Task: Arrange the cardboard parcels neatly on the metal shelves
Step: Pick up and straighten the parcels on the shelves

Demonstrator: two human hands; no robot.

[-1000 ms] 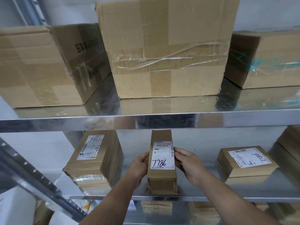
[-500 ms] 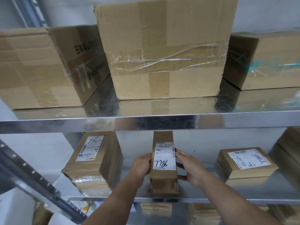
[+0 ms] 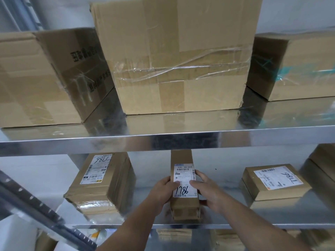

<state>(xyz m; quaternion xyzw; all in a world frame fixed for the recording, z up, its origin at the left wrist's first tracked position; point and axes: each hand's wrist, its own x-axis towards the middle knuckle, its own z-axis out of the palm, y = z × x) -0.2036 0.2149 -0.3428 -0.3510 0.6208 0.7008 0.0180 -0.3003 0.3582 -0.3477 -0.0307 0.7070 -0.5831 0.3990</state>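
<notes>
Where the front lip of the upper shelf [image 3: 163, 140] crosses the view, it cuts off the far ends of the narrow parcel [image 3: 184, 207] and of the taped parcel [image 3: 101, 183] to its left; how far back either one reaches cannot be told. The narrow parcel lies lengthwise near the middle of the lower shelf [image 3: 253, 220]; its white label [image 3: 184, 175] faces up, marked 7786 by hand; the small print is too fine to read.

The left hand [image 3: 164, 189] grips the parcel's left side, thumb over the label; the right hand [image 3: 208, 189] grips the right side, fingers over the label's right edge, thumb low on the flank; the hands are apart, both clamped on this one parcel.

On the upper shelf, the left box [image 3: 45, 78] and right box [image 3: 293, 66] run out of frame at the sides; the central box [image 3: 172, 60] is cut off at the top. A carton [image 3: 322, 160] at far right shows only a corner; parcels below the lower shelf [image 3: 174, 236] show only as slivers.

The narrow parcel's near end sits close to the lower shelf's front edge. Bare metal lies on both sides of it; the taped parcel and the flat parcel [image 3: 273, 182] at right are both well apart from it. A dark perforated brace [image 3: 36, 211] slants across the near left.
</notes>
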